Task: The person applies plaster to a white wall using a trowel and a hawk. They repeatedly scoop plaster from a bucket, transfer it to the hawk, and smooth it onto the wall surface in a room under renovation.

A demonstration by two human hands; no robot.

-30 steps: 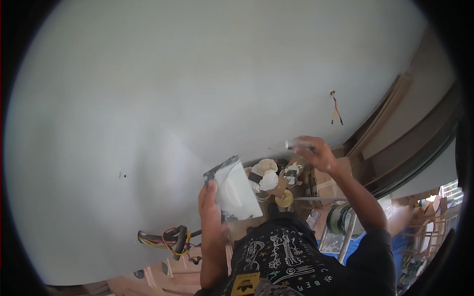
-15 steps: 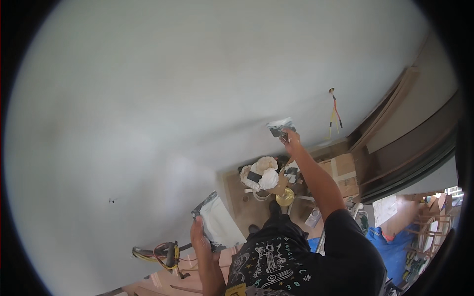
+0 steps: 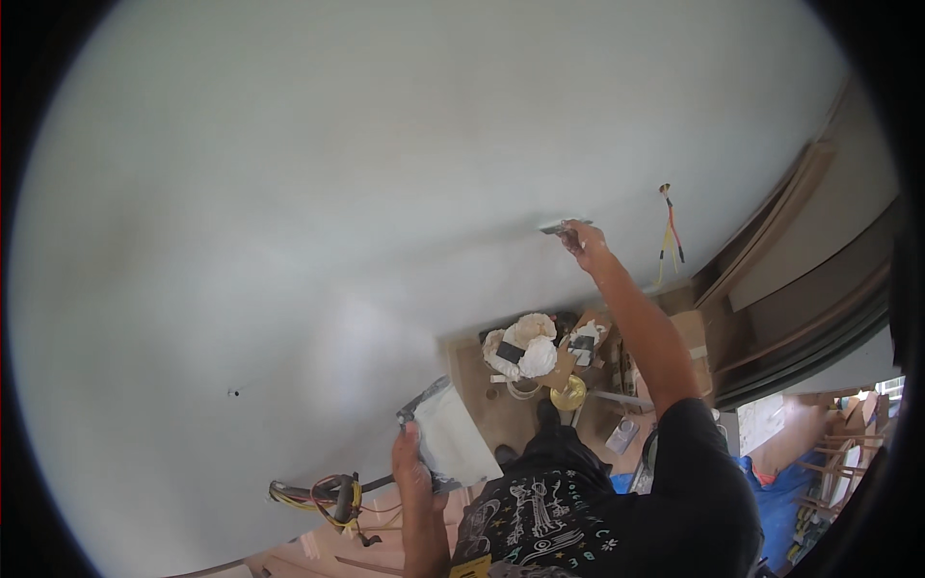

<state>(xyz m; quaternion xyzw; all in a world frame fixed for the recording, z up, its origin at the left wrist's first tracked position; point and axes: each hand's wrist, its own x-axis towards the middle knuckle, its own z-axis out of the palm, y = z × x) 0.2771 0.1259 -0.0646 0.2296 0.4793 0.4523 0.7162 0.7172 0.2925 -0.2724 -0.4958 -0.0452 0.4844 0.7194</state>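
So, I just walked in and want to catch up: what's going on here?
Someone is working at a pale wall. Their right hand holds a flat-bladed tool up at it; full contact is hard to tell. Their left hand holds a flat board with white material on it, lower down, near a bundle of cables.

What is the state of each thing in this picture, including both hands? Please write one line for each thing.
Left hand, closed on the board.
Board, tilted, smeared with white.
Right hand, closed on the flat tool.
Flat tool, held at the wall; contact cannot be told.
Wall, pale, dark spot at the left.
Wires, hanging from a hole in the wall.
Cable bundle, looped, at the lower left.
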